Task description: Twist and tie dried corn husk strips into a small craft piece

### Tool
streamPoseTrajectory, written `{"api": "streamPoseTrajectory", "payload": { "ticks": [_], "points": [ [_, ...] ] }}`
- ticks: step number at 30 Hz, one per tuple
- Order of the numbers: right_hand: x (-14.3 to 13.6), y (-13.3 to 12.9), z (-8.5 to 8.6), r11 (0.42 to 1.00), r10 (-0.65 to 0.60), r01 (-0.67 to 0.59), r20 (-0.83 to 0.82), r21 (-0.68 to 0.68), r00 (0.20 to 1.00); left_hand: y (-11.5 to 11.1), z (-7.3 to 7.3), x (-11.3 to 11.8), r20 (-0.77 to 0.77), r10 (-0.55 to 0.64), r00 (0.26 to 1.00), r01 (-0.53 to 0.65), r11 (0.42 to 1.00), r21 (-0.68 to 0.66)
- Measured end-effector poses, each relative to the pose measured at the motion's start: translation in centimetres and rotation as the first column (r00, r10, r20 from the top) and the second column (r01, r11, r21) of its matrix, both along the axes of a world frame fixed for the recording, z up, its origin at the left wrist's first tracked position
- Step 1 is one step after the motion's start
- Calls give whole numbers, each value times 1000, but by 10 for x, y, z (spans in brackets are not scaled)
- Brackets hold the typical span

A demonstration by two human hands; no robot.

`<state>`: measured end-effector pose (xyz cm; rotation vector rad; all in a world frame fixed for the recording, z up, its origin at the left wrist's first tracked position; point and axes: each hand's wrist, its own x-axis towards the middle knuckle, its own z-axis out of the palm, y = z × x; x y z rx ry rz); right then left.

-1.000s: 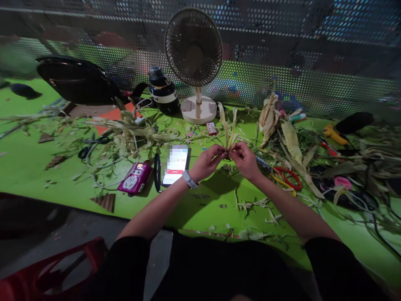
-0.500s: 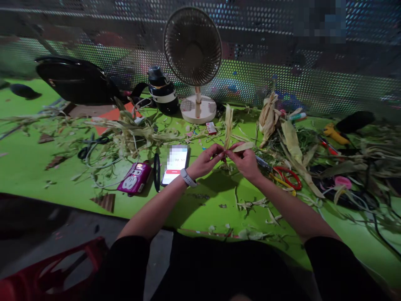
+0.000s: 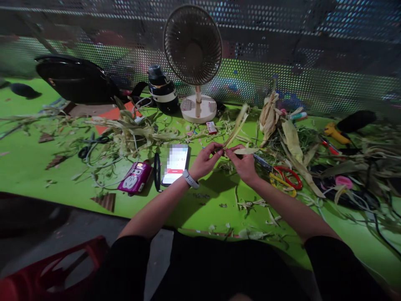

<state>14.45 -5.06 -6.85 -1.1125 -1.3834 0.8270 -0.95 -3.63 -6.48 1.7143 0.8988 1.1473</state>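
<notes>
My left hand [image 3: 206, 161], with a pale band on its wrist, pinches the lower end of a bundle of dried corn husk strips [image 3: 237, 127]. The bundle leans up and to the right, away from me. Close against it, my right hand [image 3: 242, 164] is closed on a flat husk strip [image 3: 247, 151] that sticks out to the right. The fingertips of both hands meet where the husks join, and they hide that spot. Red-handled scissors [image 3: 290, 177] lie to the right of my right hand. A lit phone [image 3: 175, 165] lies left of my left wrist.
A fan [image 3: 198, 109] and a dark bottle [image 3: 163, 94] stand at the back. Loose husks [image 3: 134, 131] litter the green table [image 3: 188, 213]. A purple power strip [image 3: 135, 179] sits at left, a yellow-and-black tool [image 3: 336, 133] at right. A red chair [image 3: 94, 251] stands below left.
The husk bundle has tipped from upright to leaning right. The flat strip has turned lower and points more to the right. Both hands have stayed close together, with only small shifts.
</notes>
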Motion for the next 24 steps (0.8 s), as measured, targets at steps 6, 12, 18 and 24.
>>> {"api": "streamPoseTrajectory", "payload": {
  "ticks": [6, 12, 18, 24],
  "points": [
    [27, 6, 3, 837, -261, -227, 727, 499, 635, 7, 0, -7, -8, -59, 998, 57, 993, -104],
    [35, 11, 12, 618, -415, -491, 785, 615, 460, 9, 10, -16, -55, -247, 967, 236, 958, -163],
    [33, 13, 14, 607, -400, -478, 764, 635, 506, 7, 15, -14, -19, -247, 969, 245, 966, -84],
    [32, 6, 7, 676, -339, -413, 755, 610, 561, 1, 4, 1, 412, -1, 911, 208, 865, -457]
  ]
}}
